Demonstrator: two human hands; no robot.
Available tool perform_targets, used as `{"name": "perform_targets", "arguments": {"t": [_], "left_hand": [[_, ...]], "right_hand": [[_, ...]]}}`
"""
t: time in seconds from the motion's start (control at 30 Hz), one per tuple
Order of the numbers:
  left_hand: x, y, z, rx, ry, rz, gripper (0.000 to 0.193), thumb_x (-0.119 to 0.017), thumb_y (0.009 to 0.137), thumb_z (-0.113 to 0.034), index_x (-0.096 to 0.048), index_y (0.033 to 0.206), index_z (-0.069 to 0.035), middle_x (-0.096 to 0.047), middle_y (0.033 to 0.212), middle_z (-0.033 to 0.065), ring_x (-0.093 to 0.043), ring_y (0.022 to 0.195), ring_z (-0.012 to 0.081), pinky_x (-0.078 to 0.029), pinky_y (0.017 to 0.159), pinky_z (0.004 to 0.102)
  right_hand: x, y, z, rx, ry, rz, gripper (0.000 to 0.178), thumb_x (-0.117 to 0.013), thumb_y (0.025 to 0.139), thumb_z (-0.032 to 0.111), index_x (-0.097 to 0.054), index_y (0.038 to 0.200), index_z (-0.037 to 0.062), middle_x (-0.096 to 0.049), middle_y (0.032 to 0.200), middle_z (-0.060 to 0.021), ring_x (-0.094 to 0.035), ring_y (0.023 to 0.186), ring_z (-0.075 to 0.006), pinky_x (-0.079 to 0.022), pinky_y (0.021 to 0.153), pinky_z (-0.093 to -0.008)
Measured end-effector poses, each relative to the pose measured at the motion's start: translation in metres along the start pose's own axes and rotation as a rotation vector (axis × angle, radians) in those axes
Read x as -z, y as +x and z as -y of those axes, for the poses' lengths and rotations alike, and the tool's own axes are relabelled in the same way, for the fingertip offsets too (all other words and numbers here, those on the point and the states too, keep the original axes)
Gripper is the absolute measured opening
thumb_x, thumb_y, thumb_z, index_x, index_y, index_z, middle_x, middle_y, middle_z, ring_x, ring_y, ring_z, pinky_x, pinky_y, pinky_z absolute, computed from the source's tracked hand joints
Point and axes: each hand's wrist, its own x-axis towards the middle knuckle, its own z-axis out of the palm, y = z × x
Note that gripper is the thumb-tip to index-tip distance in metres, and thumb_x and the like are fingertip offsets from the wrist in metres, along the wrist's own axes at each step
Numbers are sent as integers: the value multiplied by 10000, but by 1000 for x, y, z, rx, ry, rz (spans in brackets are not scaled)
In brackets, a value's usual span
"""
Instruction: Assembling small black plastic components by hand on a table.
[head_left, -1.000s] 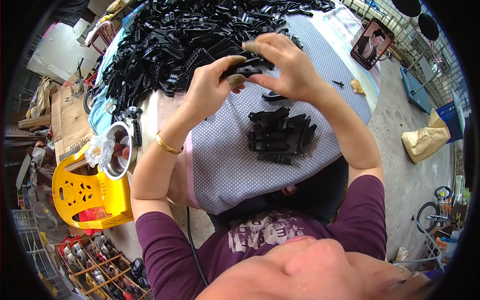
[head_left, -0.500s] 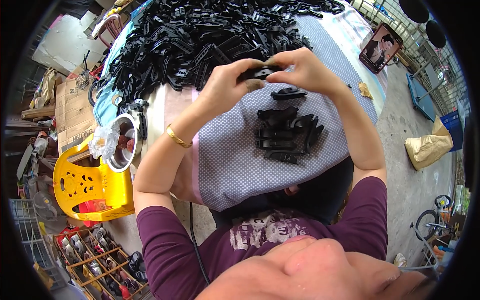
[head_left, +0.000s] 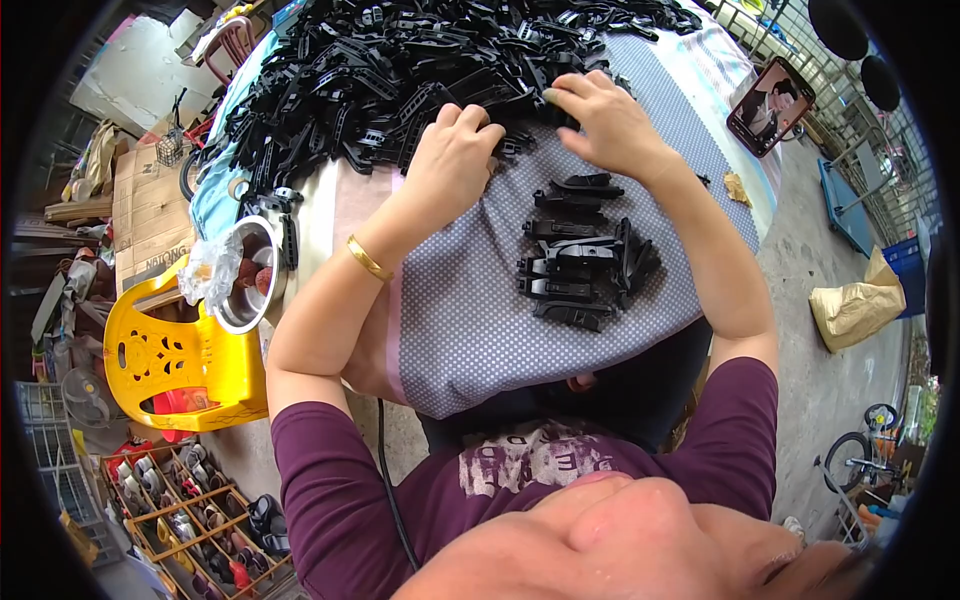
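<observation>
A big heap of black plastic clip-like parts (head_left: 370, 70) covers the far side of the table. At its near edge my left hand (head_left: 455, 158) is closed, fingers curled down; its fingertips and whatever they hold are hidden. My right hand (head_left: 612, 128) is at the heap's right part, thumb and fingers apart, with no part seen in its grasp. Nearer to me, a small group of the black parts (head_left: 570, 255) lies in rough rows on the dotted grey cloth (head_left: 450, 330), below my right hand.
A phone (head_left: 770, 107) showing a video stands at the right table edge. On the left, a metal bowl (head_left: 268, 310) with reddish round fruit and a plastic bag sits by a yellow chair (head_left: 170, 350). A shoe rack (head_left: 195, 520) is at lower left, a paper sack (head_left: 858, 308) at right.
My hands were together over a black part; now they are apart at the heap. The small group has another part at its far side. The right hand has opened.
</observation>
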Motion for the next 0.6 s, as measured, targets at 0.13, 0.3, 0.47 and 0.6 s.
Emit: {"name": "perform_targets", "arguments": {"t": [0.13,0.3,0.47,0.6], "left_hand": [[-5,2,1,-67,24,-55,267,-641,703,-35,-614,969,-32,-596,949,100,-517,943,281,-424,861,334],[2,10,2,256,-838,-209,189,-554,868,-85,-565,1026,19,-619,879,87,-607,728,169,-487,655,252],[8,10,11,687,-1526,-9,222,-520,912,-186,-553,995,18,-623,803,85,-584,610,109,-475,515,209],[4,8,2,755,-1668,109,225,-546,901,-230,-555,937,-9,-619,774,82,-569,562,116,-450,455,203]], "right_hand": [[0,2,1,4,-68,118,278,-621,764,115,-593,1022,15,-603,969,-63,-562,899,-259,-469,818,-333],[4,1,-2,-220,313,-66,259,-600,821,105,-589,1057,-1,-640,943,-87,-625,835,-198,-509,765,-299],[29,7,27,-384,1254,28,385,-513,887,70,-440,1259,2,-648,953,-106,-624,861,-141,-510,787,-261],[26,4,40,-361,1133,48,488,-556,865,64,-367,1311,14,-647,900,-85,-605,816,-104,-490,787,-250]]}}
